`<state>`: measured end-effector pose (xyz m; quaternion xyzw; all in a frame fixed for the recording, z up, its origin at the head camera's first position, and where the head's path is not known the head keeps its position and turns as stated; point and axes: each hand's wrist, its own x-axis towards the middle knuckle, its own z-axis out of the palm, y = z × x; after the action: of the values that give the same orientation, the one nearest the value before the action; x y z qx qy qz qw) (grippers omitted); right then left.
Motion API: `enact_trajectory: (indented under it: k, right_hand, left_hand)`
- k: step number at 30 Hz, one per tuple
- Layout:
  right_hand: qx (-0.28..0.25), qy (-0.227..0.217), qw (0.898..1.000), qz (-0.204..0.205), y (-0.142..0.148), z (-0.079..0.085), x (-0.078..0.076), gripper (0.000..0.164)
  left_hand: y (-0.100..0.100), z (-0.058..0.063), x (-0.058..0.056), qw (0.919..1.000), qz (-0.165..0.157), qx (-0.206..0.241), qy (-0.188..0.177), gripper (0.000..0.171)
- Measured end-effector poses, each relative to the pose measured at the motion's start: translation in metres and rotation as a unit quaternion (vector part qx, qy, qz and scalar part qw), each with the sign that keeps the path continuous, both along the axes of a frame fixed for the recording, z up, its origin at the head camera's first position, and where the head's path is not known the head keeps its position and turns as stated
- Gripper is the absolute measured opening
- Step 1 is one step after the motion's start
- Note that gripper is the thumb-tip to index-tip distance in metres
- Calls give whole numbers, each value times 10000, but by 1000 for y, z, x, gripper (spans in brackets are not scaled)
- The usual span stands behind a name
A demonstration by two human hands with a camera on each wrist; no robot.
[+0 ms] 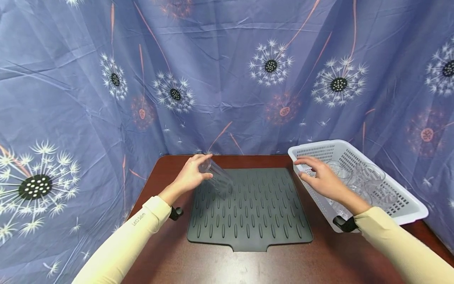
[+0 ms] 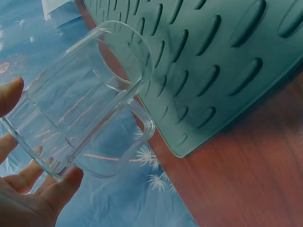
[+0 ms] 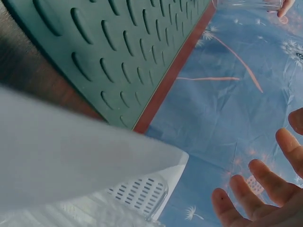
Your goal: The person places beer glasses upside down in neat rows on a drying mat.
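My left hand (image 1: 191,173) grips a clear glass mug (image 1: 217,176) by its base, holding it tilted above the far left corner of the dark ribbed drying mat (image 1: 255,213). In the left wrist view the mug (image 2: 85,99) lies on its side, handle downward, with my fingertips (image 2: 66,182) curled round its bottom. My right hand (image 1: 317,175) hovers with relaxed, spread fingers over the left rim of the white plastic basket (image 1: 408,205), holding nothing. Several clear glasses (image 1: 369,175) stand inside the basket.
The mat lies on a dark wooden table (image 1: 170,252). A blue dandelion-print curtain (image 1: 227,79) closes off the back and both sides. The basket wall (image 3: 71,161) fills the lower left of the right wrist view, beside the mat (image 3: 128,52).
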<state>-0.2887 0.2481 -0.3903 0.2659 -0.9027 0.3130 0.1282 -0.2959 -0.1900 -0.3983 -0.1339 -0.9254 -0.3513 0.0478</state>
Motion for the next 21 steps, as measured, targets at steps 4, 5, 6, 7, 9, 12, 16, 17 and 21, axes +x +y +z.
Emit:
enact_trajectory:
  k: [4,5,6,7,9,12,16,17,21]
  right_hand:
    - [181,110,9997,-78,3,0,2,32]
    - [203,145,9996,-91,4,0,2,32]
    - [218,177,9996,-86,5,0,3,31]
    - [233,209,9995,-92,5,0,3,31]
    - [273,288,9992,-96,7,0,3,31]
    - [372,379,9985,-146,10,1,3,31]
    - [451,449,9977,-247,15,4,3,31]
    - [470,462,9975,-262,16,5,3,31]
    - [565,491,9967,-315,21,7,3,33]
  left_hand:
    - [2,2,-5,9989,-11,-434,161,72]
    - [2,3,-6,9984,-12,-534,178,72]
    - [3,3,-6,9980,-14,-613,184,72]
    - [4,3,-7,9976,-17,-677,173,72]
    - [4,4,-9,9969,-7,-776,151,72]
    - [5,6,-12,9962,19,-865,97,71]
    - [5,7,-15,9948,27,-1019,69,71]
    - [4,8,-16,9945,26,-1049,55,71]
    - [2,8,-19,9927,37,-1206,35,71]
